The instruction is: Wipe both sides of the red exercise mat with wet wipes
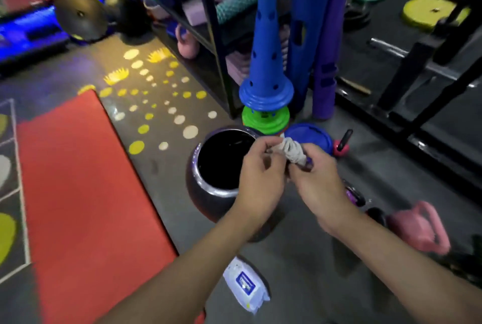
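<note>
The red exercise mat lies flat on the floor at the left. A white pack of wet wipes with a blue label lies on the floor between my forearms. Both my hands are raised over the right rim of a round dark bin. My left hand and my right hand together pinch a crumpled, greyish wet wipe held between them.
A stack of blue and green cones stands just behind the bin, beside a black shelf rack and upright blue and purple rolls. A pink kettlebell lies at the right. Weight plates lie far right.
</note>
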Available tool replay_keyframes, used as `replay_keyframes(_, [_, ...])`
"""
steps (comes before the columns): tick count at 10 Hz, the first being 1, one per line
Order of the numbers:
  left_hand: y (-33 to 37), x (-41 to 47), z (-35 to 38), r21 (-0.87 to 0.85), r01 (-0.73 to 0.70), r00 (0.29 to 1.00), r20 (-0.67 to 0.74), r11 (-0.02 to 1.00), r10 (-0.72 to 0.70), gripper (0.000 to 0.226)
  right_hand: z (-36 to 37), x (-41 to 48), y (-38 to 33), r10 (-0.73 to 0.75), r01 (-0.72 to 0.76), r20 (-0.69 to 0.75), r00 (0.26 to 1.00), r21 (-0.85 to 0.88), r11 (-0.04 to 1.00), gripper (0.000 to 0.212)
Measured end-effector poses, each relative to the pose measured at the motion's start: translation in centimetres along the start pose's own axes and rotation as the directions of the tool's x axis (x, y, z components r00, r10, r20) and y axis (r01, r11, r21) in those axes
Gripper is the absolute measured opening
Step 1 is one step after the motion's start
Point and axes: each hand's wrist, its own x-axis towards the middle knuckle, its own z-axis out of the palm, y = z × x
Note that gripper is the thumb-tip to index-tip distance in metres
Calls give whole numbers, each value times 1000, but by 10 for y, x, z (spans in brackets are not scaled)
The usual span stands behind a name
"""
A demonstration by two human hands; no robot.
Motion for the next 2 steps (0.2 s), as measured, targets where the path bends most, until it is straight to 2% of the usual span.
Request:
replay_keyframes(1, [44, 11, -32, 89, -137, 984, -106, 987, 146, 22, 39, 9, -47, -133, 132, 23, 991, 16, 991, 28])
replay_keyframes(2, [39, 26, -66, 277, -50, 991, -104, 959, 82, 21, 68, 23, -49, -93, 104, 88, 992, -127, 986, 25])
